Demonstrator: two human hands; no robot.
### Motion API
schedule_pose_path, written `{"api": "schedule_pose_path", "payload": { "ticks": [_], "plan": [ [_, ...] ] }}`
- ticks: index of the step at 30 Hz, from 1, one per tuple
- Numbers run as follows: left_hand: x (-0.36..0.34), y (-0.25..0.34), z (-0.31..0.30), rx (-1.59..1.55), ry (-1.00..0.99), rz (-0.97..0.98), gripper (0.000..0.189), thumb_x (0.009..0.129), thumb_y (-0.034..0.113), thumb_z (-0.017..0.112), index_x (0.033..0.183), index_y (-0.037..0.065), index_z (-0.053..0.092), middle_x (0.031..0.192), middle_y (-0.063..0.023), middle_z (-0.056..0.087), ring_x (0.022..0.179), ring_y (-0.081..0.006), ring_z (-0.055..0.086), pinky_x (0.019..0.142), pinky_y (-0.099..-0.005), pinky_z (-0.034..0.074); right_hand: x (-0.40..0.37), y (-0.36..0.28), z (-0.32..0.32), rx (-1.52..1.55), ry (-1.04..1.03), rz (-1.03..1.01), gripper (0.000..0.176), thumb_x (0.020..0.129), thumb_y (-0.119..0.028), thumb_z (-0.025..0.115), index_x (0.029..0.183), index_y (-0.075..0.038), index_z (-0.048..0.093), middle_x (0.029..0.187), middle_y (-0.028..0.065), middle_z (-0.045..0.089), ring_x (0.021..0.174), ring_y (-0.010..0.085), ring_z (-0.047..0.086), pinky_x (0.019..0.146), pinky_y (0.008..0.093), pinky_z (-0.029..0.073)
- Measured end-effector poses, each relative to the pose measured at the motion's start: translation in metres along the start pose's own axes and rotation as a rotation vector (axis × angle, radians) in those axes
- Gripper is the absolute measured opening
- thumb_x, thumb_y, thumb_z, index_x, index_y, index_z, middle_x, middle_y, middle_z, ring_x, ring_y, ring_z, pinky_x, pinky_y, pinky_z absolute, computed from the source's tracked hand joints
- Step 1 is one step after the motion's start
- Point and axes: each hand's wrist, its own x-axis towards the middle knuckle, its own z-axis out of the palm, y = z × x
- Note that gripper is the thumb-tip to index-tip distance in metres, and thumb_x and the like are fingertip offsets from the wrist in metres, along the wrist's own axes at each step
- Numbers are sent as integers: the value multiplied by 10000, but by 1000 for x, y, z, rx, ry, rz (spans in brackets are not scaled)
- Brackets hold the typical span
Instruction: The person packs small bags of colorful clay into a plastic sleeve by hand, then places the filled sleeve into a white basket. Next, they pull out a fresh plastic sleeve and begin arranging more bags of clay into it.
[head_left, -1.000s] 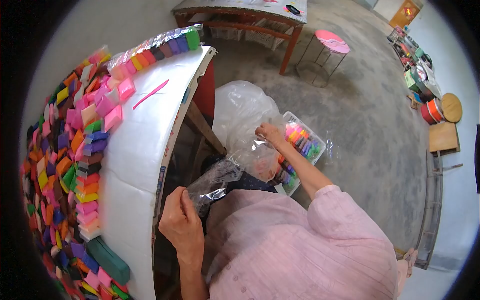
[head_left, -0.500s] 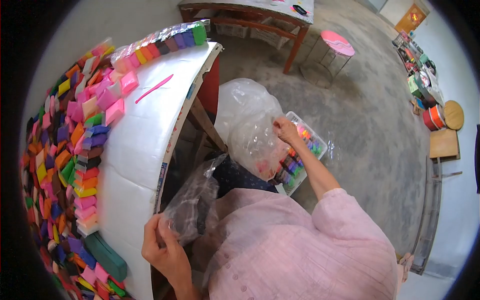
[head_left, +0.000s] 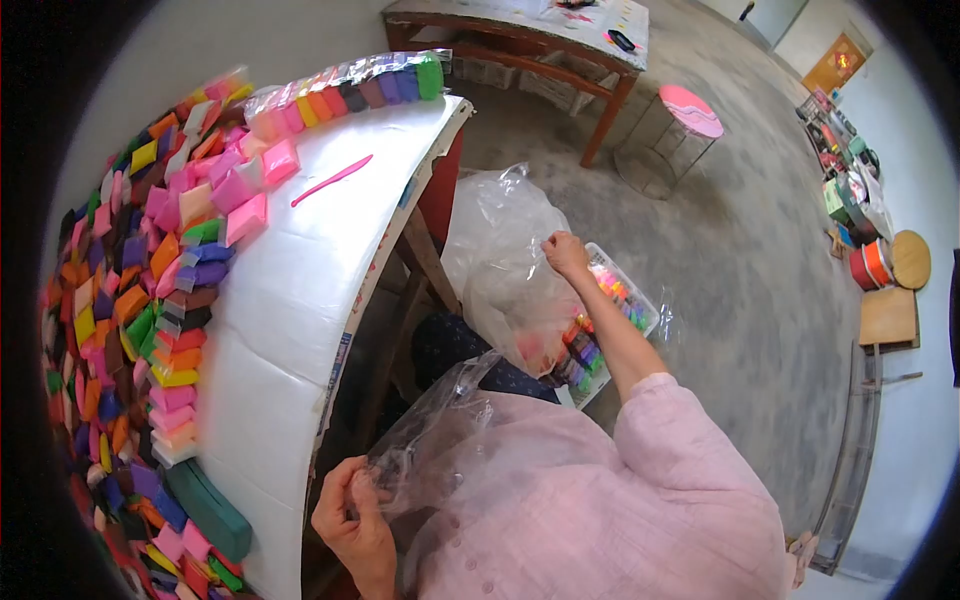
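Observation:
My left hand (head_left: 357, 520), at the lower left beside the table edge, pinches a crumpled clear plastic bag (head_left: 425, 455) that lies partly over the pink shirt. Farther out, my right hand (head_left: 567, 254) is closed on the edge of a large clear plastic bag (head_left: 505, 270), which hangs by my lap. Under my right forearm sits a white tray (head_left: 640, 290) with rows of colourful small packs. On the white tabletop (head_left: 290, 280) lie a pink plastic tool (head_left: 332, 181) and a wrapped row of coloured blocks (head_left: 345, 92).
Many colourful packs (head_left: 125, 300) are heaped along the table's left side, near a dark green case (head_left: 208, 510). A pink-topped stool (head_left: 690, 110) and a wooden table (head_left: 520, 32) stand ahead. Boards and household items line the right wall.
My left hand has moved slightly right and down with its bag, which now spreads more over the shirt. The large bag's top has shifted beside my right hand. The camera view has shifted a little.

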Motion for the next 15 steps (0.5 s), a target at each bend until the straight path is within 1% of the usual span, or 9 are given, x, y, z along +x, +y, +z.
{"api": "schedule_pose_path", "payload": {
  "ticks": [3,6,7,9,10,12,13,15],
  "plan": [
    [2,-5,3,29,-30,20,168,981,105,578,1050,-26,656,893,-55,659,760,-91,617,627,-234,519,4,-23,-5,-55,-3,-83,304,816,-296,650,1019,-77,711,1031,217,685,978,372,666,826,479,533],
    [4,-10,8,41,-43,73,159,976,91,581,1049,-33,650,897,-55,663,748,-84,611,625,-231,511,0,-53,-13,-166,211,-241,272,830,-275,650,994,-61,688,987,204,658,933,376,658,787,490,534],
    [5,-11,9,38,-43,96,157,975,87,582,1050,-34,647,899,-56,665,744,-82,608,624,-230,508,2,-60,-9,-220,268,-254,256,834,-271,650,983,-66,686,979,192,649,915,370,654,770,490,534],
    [7,-5,13,-18,-41,49,155,954,65,587,1039,-47,653,885,-86,663,766,-120,628,661,-241,499,8,-74,-1,-325,385,-281,224,841,-263,651,961,-77,681,964,168,630,880,358,645,736,491,532],
    [8,-1,15,-45,-39,24,155,943,54,590,1034,-53,656,878,-101,663,777,-139,638,679,-246,495,15,-74,13,-363,328,-272,236,845,-282,654,979,-89,679,976,161,629,897,353,638,739,488,530],
    [9,2,21,-139,-61,-58,165,951,60,588,1058,-48,654,879,-93,661,773,-130,635,664,-240,504,19,-76,30,-440,214,-250,262,852,-319,661,1014,-114,675,1001,146,628,931,343,622,745,482,525],
    [10,2,22,-184,-72,-95,171,956,63,587,1070,-45,652,880,-88,660,772,-126,634,657,-236,509,18,-75,32,-401,180,-297,287,861,-348,654,1036,-122,671,1009,146,629,955,344,615,751,489,519],
    [13,-4,25,-235,-68,-83,201,975,101,577,1100,-41,643,886,-86,670,699,-114,624,608,-248,526,13,-80,30,-321,112,-393,336,878,-406,640,1079,-137,663,1026,146,630,1002,346,600,763,503,508]
  ]
}}
